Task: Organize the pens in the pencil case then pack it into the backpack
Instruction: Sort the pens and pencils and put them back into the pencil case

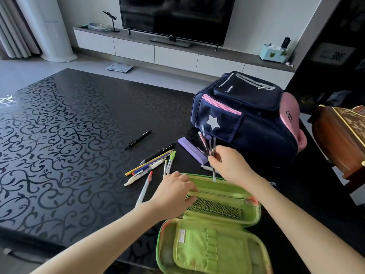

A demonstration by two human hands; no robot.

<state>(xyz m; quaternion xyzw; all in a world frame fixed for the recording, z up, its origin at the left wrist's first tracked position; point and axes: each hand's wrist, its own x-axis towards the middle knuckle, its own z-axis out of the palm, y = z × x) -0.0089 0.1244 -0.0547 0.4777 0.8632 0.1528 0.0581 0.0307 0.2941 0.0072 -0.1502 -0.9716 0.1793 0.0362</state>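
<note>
- The right hand (pixel 229 165) grips a bunch of pens (pixel 204 143) upright, with their lower ends over the far edge of the open green pencil case (pixel 197 246).
- The left hand (pixel 173 192) holds the case's left end, fingers curled on its inner flap.
- Other loose pens (pixel 150 165) lie on the black table (pixel 59 135), left of the case.
- The navy backpack (pixel 252 123) stands just beyond, to the right.

Green pencil case (pixel 197 250) open flat, loose pens (pixel 145 172) beside it — navy backpack (pixel 246 119) behind

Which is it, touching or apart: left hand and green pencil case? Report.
Touching. The head view shows the left hand on the green pencil case, its fingers curled over the zipped flap's left end.
</note>
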